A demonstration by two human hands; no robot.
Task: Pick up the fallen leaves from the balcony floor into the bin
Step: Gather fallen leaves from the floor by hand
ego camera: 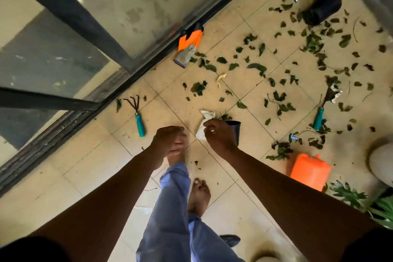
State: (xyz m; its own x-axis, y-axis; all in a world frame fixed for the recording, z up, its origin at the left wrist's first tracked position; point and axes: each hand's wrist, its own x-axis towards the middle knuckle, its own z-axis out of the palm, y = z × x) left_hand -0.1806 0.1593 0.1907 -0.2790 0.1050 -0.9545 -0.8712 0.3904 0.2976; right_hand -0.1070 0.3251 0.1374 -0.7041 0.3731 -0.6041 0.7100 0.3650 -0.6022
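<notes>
Both forearms reach out; left hand [168,140] curled, contents unclear; right hand [219,134] pinches something small, hiding the paper [204,123] amid leaves [257,68].

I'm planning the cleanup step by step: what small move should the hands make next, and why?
Probably lower the right hand to the leaves just ahead of it. Neither it nor the left hand visibly holds any leaves, and that small cluster lies closest.

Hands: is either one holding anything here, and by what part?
Left hand is curled loosely with nothing visible in it. Right hand pinches its fingertips together above a white scrap; whether it holds anything cannot be told.
</notes>
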